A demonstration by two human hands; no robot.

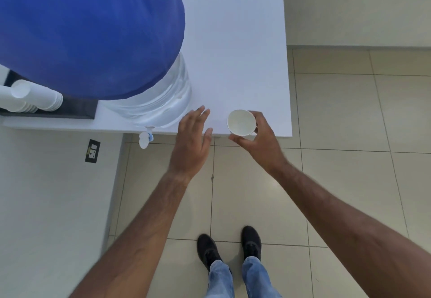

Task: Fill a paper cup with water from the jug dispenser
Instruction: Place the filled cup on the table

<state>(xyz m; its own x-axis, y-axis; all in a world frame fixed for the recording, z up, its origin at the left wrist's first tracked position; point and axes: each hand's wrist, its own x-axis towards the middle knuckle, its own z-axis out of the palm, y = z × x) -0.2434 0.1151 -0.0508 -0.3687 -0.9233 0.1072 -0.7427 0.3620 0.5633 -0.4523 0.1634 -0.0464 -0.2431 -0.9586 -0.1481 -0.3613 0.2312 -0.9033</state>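
White paper cup (241, 123), empty, sits gripped in the right hand (261, 141) at the white table's (245, 40) front edge, left hand (192, 141) spread open, small white tap (144, 139) untouched.

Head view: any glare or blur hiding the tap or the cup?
Head view: even, soft light and no glare; tap and cup in the right hand are clear; wide-angle bend swells the jug; white counter looks washed out.

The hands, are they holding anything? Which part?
The right hand holds a white paper cup by its side wall, fingers wrapped around it below the rim. The left hand is open and holds nothing.
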